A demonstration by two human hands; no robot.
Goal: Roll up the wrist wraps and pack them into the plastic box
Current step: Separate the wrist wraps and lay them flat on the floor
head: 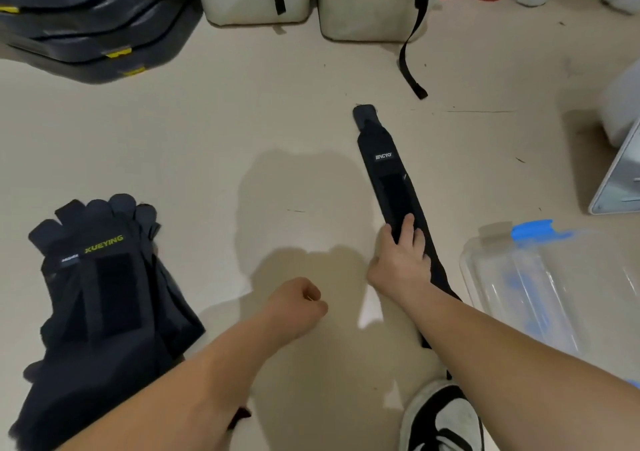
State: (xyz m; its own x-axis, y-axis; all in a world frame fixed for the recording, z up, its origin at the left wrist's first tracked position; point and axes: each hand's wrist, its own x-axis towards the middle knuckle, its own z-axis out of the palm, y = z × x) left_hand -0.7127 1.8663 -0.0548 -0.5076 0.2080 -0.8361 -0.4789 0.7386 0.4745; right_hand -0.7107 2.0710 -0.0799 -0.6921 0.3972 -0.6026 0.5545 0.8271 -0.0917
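Observation:
A long black wrist wrap lies flat and unrolled on the beige floor, running from the upper middle down toward me. My right hand rests on its near part with straight fingers pressing it down. My left hand hovers over the bare floor as a fist and holds nothing. A pile of several black wrist wraps lies fanned out at the left. The clear plastic box with a blue clip stands at the right, beside my right forearm.
Stacked dark bags with yellow trim sit at the top left. Two pale bags with a black strap stand at the back. A grey device is at the right edge. My shoe is at the bottom.

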